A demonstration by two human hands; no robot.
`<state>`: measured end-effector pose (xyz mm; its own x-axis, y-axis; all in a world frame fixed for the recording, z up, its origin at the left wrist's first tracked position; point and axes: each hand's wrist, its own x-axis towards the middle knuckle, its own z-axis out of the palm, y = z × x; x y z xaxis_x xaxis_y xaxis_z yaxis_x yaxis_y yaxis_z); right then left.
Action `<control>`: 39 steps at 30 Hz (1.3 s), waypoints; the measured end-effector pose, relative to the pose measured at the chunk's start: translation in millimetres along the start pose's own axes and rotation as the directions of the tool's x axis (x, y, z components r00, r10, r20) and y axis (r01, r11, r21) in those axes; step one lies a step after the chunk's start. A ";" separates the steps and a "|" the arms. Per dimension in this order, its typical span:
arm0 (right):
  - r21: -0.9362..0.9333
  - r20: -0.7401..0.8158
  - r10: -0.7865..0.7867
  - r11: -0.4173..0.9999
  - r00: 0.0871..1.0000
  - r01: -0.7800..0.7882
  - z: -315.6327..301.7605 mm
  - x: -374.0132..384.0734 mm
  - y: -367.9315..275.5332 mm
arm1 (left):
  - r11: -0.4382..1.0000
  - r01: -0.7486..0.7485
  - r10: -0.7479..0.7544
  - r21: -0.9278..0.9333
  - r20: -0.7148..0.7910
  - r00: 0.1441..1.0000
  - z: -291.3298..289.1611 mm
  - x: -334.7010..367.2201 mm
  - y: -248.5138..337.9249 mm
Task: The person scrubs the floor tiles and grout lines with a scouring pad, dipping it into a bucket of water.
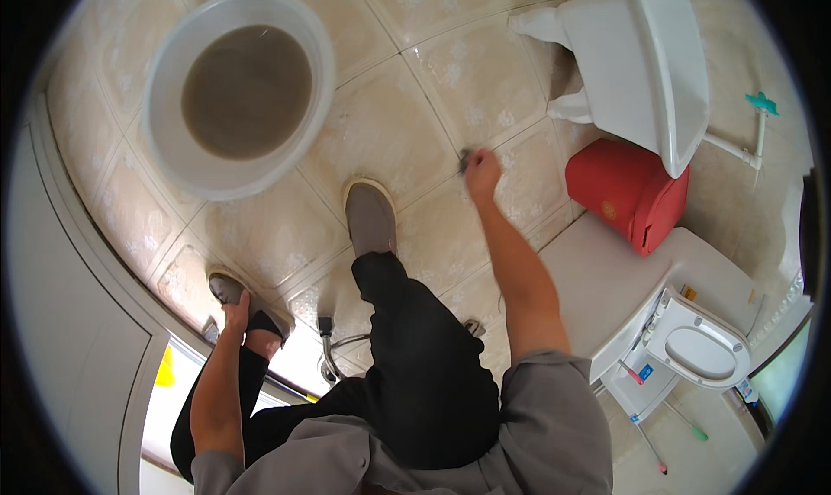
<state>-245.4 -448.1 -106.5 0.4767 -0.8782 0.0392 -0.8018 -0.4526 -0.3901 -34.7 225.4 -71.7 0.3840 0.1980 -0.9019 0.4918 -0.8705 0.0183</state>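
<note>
Out ahead on the right, my right hand (482, 176) is closed over a small dark grey wad (465, 160), pressed down on the beige floor tiles (381, 123). The wad looks rough like a scourer, but most of it is under the fingers. At the lower left, my left hand (235, 311) lies against my grey left shoe (227, 287); its thumb stands apart and the other fingertips are partly out of sight. My other grey shoe (370, 218) is planted between the two hands.
A white basin (322, 80) of murky brown water stands at the far left. On the right are a white pedestal basin (615, 62), a red bin (619, 188) and a toilet seat (703, 348). A hose (331, 356) lies near my legs; a white door (78, 322) is left.
</note>
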 end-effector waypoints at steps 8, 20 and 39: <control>0.056 -0.098 0.282 0.959 0.954 -0.277 -11.4 35.5 -4.9 | 0.999 0.044 -0.044 0.003 0.083 0.996 -10.3 -5.2 -3.5; 0.102 -0.073 0.021 0.995 0.997 -0.014 27.4 16.2 -87.3 | 0.991 0.025 -0.017 0.132 -0.059 0.998 0.9 -7.6 5.1; 0.162 0.043 -0.346 0.928 0.937 0.335 56.6 67.3 -217.4 | 0.993 0.047 -0.037 0.112 -0.095 0.995 -5.3 -38.0 22.4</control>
<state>-18.7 -400.0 -71.2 0.7397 -0.6599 0.1321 -0.5263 -0.6895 -0.4977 -34.1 200.8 -34.8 0.4382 0.2718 -0.8568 0.4191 -0.9050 -0.0728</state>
